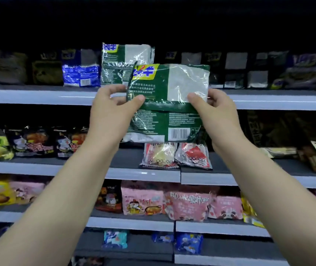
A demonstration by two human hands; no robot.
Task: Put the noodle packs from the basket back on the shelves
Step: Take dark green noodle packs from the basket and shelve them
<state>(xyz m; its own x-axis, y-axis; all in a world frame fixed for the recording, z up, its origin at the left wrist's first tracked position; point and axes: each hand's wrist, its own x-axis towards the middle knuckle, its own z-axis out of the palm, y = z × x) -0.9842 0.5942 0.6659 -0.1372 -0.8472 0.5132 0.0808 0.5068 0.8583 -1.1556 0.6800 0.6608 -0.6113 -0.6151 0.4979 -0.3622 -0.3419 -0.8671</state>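
Both hands hold up a green and white noodle pack (167,104) in front of the shelves, its back side with a barcode facing me. My left hand (113,110) pinches its left edge, thumb on the front. My right hand (214,110) pinches its right edge the same way. The pack hangs level with the top shelf (38,96). A matching green pack (126,62) stands on that shelf just behind and to the left. The basket is out of view.
Blue and dark packs line the top shelf on both sides. The second shelf (143,174) holds two red and white packs (176,155) below the held one and black packs at left. Pink and yellow packs fill the third shelf; blue ones lie lower down.
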